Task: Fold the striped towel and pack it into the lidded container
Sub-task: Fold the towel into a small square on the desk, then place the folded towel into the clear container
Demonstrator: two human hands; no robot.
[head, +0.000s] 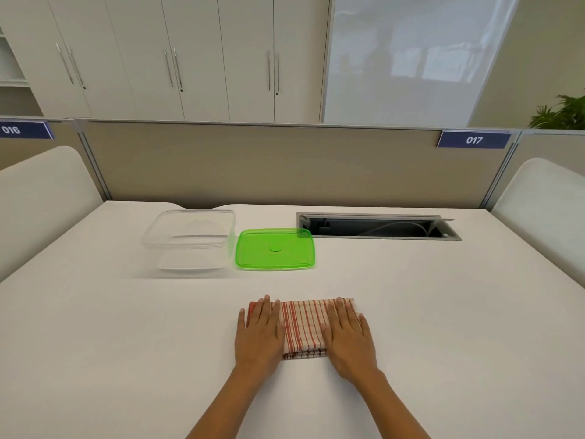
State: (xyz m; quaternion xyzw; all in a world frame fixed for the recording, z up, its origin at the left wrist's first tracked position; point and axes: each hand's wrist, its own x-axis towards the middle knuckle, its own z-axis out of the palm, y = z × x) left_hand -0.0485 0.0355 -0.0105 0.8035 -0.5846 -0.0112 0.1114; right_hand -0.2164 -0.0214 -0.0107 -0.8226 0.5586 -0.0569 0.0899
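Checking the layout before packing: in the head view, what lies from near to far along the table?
Hands flat on the folded red-striped towel → green plastic lid → clear plastic container → open cable tray.

A single head-worn wide-angle camera looks forward and down from above the near edge of the white table (pixel 95 343), close over both forearms, taking in the far partition (pixel 253 166) and cabinets (pixel 190 58) beyond.

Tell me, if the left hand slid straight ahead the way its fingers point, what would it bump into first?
Probably the green lid. The left hand points up the table towards it, with bare table between.
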